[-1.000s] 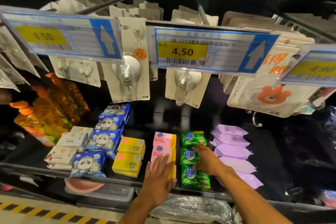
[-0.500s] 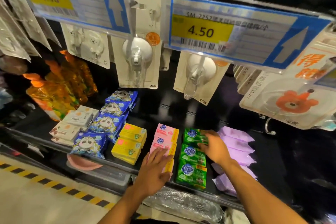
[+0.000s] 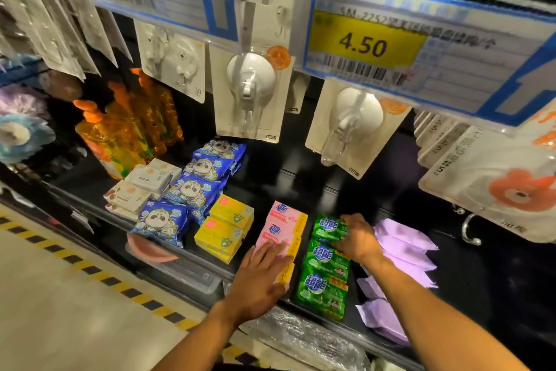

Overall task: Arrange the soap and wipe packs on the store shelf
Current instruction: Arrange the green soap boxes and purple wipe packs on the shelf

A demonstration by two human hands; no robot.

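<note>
On the dark shelf (image 3: 301, 184) the packs lie in rows running near to far. The left hand (image 3: 258, 277) lies flat, fingers straight and together, pressing on the near end of the pink soap packs (image 3: 284, 220). Just right of them runs the row of green soap packs (image 3: 325, 286). The right hand (image 3: 359, 239) has its fingers bent over the right edge of the far green soap pack (image 3: 326, 227), gripping it. Purple wipe packs (image 3: 400, 238) lie just right of that hand. Yellow soap packs (image 3: 225, 226) and blue panda packs (image 3: 192, 190) sit to the left.
</note>
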